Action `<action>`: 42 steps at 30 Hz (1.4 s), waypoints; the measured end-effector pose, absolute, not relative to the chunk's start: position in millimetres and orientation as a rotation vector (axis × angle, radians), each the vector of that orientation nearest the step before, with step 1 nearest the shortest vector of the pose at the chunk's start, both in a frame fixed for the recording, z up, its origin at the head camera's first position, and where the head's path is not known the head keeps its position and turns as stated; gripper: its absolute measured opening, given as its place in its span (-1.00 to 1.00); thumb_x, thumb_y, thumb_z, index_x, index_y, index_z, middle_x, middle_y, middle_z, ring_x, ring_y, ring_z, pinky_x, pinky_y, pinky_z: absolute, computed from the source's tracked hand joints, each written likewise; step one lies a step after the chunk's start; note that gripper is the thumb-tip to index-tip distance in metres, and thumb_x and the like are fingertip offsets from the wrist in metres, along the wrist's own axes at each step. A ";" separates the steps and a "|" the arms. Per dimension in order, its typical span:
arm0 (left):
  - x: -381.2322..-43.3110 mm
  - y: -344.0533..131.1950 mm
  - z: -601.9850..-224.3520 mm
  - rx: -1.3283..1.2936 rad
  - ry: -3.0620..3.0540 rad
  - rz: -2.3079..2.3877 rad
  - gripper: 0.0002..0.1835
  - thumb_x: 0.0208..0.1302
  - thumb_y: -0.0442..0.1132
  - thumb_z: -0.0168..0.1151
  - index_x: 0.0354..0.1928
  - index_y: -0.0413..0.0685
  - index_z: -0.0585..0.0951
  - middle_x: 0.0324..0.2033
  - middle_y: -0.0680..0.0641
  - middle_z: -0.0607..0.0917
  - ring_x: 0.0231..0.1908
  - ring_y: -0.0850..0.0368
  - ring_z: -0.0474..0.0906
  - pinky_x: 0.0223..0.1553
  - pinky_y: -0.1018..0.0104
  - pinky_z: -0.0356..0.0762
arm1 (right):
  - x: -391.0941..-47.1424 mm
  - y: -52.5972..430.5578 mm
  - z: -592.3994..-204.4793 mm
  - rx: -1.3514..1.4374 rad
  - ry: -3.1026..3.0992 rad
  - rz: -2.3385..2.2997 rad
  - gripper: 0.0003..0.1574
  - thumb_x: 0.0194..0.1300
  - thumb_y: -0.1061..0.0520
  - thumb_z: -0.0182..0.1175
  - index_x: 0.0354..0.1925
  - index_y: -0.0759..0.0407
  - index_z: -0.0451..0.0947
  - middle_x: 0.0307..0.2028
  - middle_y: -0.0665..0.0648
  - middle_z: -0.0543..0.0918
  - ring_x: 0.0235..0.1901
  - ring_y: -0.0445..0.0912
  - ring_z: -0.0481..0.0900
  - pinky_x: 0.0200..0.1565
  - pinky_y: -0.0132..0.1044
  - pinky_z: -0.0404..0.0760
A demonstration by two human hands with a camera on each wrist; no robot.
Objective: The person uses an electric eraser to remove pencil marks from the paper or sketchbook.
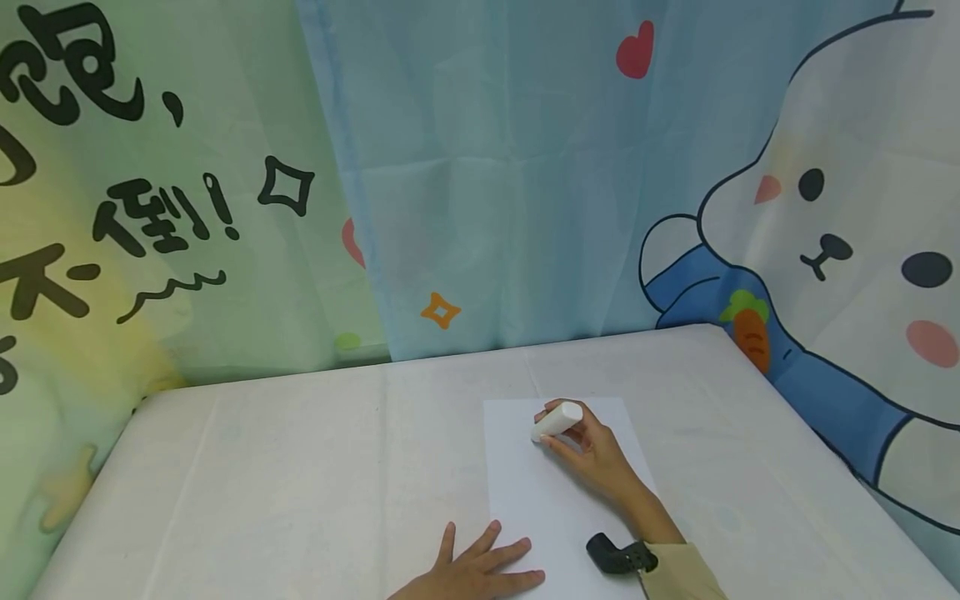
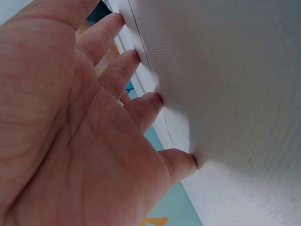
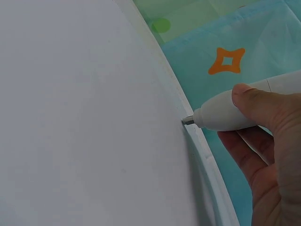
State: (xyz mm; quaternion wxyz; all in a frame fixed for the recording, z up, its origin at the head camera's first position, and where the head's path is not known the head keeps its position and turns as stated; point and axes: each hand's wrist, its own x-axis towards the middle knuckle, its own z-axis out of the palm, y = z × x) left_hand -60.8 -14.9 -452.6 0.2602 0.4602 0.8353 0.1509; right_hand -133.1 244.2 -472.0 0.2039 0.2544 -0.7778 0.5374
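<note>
On the white-covered table lies a white sheet of paper (image 1: 540, 500). My right hand (image 1: 600, 458) grips a thick white pen-shaped tool (image 1: 558, 419) over the far part of the sheet. In the right wrist view, thumb and fingers pinch its body, and a short metal tip (image 3: 188, 120) juts out at or very near the paper's surface. Its exact kind is not plain. My left hand (image 1: 480, 571) rests with spread fingers on the sheet's near left edge. The left wrist view shows its fingertips (image 2: 181, 161) pressing on the white surface.
A black wrist device (image 1: 618, 557) sits at my right cuff. The white tabletop (image 1: 300, 483) stretches left and right of the sheet. Behind its far edge hangs a printed curtain (image 1: 487, 208) with a cartoon bear (image 1: 847, 275) at right.
</note>
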 end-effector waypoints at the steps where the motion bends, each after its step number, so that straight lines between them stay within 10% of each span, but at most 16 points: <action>1: -61.1 -14.9 -452.8 1.247 2.262 0.409 -0.35 0.33 0.27 0.05 0.45 0.52 0.23 0.49 0.23 0.14 0.51 -0.03 -0.08 0.21 -0.50 -0.02 | -133.1 244.1 -471.7 0.710 -2.169 1.497 -0.42 0.00 0.66 0.24 0.02 0.57 0.34 -0.18 0.47 0.62 -0.02 -0.42 0.55 0.01 -0.56 0.49; 42: -60.7 -14.0 -454.0 1.221 2.275 0.417 -0.35 0.31 0.26 0.08 0.43 0.54 0.25 0.48 0.24 0.15 0.51 -0.02 -0.08 0.22 -0.50 -0.03 | -130.3 244.0 -469.3 0.655 -2.187 1.410 -0.38 -0.01 0.62 0.29 0.07 0.57 0.36 -0.21 0.39 0.66 -0.09 -0.42 0.57 -0.05 -0.58 0.51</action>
